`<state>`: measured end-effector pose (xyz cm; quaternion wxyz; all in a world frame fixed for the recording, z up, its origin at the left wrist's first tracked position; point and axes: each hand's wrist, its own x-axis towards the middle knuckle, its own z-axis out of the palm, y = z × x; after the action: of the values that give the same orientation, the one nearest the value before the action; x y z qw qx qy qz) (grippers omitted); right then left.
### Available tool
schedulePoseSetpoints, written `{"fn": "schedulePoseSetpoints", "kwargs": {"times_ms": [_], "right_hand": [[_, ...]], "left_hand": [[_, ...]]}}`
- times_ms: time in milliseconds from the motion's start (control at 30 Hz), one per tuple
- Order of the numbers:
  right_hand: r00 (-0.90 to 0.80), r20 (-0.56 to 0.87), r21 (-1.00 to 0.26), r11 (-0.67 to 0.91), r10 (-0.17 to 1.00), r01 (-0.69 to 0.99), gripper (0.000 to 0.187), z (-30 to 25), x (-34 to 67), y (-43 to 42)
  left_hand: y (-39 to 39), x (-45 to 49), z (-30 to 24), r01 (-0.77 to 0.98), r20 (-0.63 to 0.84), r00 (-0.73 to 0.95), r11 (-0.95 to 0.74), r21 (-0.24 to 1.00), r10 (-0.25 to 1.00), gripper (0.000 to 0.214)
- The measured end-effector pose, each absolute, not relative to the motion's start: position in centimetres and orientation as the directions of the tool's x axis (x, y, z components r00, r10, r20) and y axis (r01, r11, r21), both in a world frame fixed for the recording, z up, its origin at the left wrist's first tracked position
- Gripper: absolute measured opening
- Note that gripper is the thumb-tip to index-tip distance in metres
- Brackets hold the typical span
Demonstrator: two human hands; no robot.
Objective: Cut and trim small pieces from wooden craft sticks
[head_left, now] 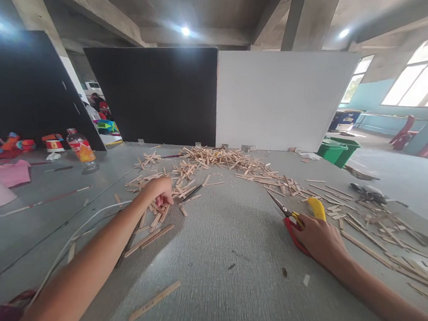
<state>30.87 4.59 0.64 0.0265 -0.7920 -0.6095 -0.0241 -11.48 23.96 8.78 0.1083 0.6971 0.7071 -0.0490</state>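
Observation:
My left hand (160,191) is over the left part of a pile of wooden craft sticks (213,155), its fingers curled down among them. Whatever those fingers may pinch is hidden. In my right hand (322,236) is a pair of scissors (284,210) with red and yellow handles, lying low over the table and pointing away to the left. The blades look nearly closed. Just beyond that hand is a yellow curved object (317,208), partly covered by it. A single craft stick (154,301) lies near the front. A dark, thin tool (192,193) rests by my left hand.
Longer wood strips and scraps (397,260) cover the table's right side. At left are a plastic bottle (81,150), pink sheet (7,172) and white cable (79,223). A black panel (158,96) and white panel (279,97) stand behind. Green bins (340,150) are beyond.

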Motion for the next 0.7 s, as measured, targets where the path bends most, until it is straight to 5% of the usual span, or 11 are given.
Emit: {"fn": "schedulePoseSetpoints", "kwargs": {"times_ms": [267,700], "right_hand": [[0.277,0.045,0.000,-0.278,0.960,0.961,0.035,0.4,31.1,4.8],[0.261,0.055,-0.006,-0.261,0.964,0.965,0.033,0.2,31.2,4.8]], "left_hand": [[23.9,-10.4,8.2,0.988,-0.439,-0.097,0.140,0.066,0.893,0.035],[23.3,-9.4,7.9,0.995,-0.360,-0.029,0.062,0.079,0.933,0.035]]}}
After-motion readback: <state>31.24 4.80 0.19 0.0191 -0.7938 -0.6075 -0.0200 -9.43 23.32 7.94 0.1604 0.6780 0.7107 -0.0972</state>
